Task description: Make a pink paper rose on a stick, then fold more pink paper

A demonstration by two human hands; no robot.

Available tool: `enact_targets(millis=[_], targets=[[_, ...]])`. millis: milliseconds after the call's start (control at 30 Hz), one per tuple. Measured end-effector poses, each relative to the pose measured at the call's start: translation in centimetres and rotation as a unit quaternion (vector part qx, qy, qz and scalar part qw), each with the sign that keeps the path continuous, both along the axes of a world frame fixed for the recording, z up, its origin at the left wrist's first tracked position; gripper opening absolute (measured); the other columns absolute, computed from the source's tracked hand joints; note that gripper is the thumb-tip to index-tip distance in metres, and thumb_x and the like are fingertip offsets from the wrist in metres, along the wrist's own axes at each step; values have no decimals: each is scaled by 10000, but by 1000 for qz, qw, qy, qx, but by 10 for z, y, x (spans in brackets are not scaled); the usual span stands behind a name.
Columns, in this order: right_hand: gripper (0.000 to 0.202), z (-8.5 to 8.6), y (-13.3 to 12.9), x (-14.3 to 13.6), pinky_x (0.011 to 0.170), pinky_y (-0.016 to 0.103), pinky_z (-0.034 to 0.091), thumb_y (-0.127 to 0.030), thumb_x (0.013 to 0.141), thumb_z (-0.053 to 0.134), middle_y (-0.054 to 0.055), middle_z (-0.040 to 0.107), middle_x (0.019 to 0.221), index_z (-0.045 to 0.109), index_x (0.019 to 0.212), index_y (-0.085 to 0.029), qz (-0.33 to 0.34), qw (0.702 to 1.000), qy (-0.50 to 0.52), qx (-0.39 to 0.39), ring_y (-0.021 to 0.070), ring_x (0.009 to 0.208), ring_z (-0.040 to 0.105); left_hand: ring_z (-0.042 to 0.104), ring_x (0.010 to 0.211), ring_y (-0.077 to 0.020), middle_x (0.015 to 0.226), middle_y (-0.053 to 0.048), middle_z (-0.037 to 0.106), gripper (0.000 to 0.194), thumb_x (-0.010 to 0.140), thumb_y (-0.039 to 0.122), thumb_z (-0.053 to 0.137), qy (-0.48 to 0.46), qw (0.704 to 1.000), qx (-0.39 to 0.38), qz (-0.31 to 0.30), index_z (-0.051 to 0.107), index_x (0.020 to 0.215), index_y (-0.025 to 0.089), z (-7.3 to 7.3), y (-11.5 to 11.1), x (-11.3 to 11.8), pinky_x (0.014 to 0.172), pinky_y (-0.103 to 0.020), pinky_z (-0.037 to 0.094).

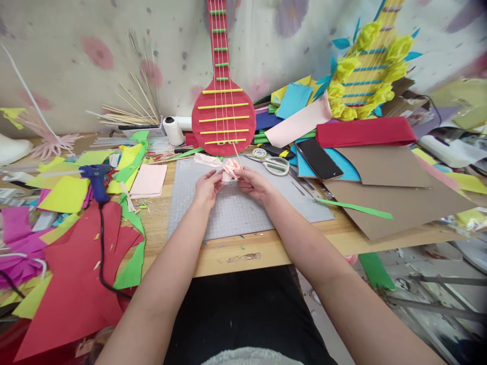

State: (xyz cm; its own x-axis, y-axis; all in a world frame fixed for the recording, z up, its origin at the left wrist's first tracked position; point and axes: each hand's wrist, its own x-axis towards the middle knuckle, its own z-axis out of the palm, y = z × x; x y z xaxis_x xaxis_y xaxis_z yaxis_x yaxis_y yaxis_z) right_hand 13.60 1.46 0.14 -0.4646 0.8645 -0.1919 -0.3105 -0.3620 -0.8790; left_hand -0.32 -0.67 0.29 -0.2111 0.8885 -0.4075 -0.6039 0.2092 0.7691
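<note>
Between my two hands, over the far part of the grey cutting mat point(243, 215), is a pale pink paper flower point(231, 168). My left hand point(209, 186) pinches its left side. My right hand point(252, 182) grips its right side, together with a thin wooden stick point(236, 152) that points up from the fingers. A strip of pale crepe paper point(207, 159) lies just beyond my left hand. White-handled scissors point(277, 166) rest on the mat beyond my right hand, beside a small round reel point(259, 152).
A red paper lute point(223, 121) leans on the wall straight ahead, a yellow one point(363, 76) at right. Left lie a blue glue gun point(96, 177) with its cord, pink paper squares point(148, 181) and red paper point(81, 258). A phone point(318, 158) and brown card point(395, 208) lie right.
</note>
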Motion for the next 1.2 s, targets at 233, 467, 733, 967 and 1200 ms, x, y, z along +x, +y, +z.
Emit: enact_targets(millis=[233, 467, 733, 967, 1200], targets=[[234, -3, 3, 2, 301, 140, 74, -257, 686, 642, -97, 428, 548, 433, 767, -191, -32, 999, 20, 2, -14, 326, 180, 652, 668, -142, 737, -95, 673, 122, 809, 191, 528, -13, 992, -8, -128, 601, 817, 93, 3, -3, -4, 566, -204, 521], [261, -1, 0, 2, 322, 172, 55, -317, 681, 656, -98, 404, 534, 439, 762, -195, -27, 999, -26, 29, -6, 331, 175, 612, 563, -89, 687, -40, 659, 116, 701, 44, 617, 33, 994, 8, -105, 575, 791, 104, 3, -4, -4, 556, -194, 510], [337, -4, 0, -1, 379, 202, 103, -416, 661, 659, -97, 435, 526, 423, 793, -214, -92, 981, -135, 102, 15, 357, 228, 617, 573, -118, 669, -31, 645, 386, 643, 11, 659, 64, 995, 22, -79, 530, 991, 121, -2, -4, -2, 602, -253, 528], [407, -15, 9, -4, 504, 212, 295, -509, 645, 629, -55, 521, 631, 428, 843, -216, -156, 953, -189, 179, 82, 534, 452, 613, 580, -92, 679, -14, 653, 335, 673, 15, 619, 32, 996, 28, -76, 579, 981, 142, -3, -3, -1, 611, -218, 518], [338, -12, 10, 6, 633, 246, 335, -510, 840, 344, -18, 513, 678, 479, 787, -204, -207, 846, -356, 338, 110, 641, 463, 624, 604, -82, 658, -3, 643, 163, 714, -7, 563, -12, 998, 1, 54, 555, 792, 135, 0, 1, -6, 678, -212, 523]])
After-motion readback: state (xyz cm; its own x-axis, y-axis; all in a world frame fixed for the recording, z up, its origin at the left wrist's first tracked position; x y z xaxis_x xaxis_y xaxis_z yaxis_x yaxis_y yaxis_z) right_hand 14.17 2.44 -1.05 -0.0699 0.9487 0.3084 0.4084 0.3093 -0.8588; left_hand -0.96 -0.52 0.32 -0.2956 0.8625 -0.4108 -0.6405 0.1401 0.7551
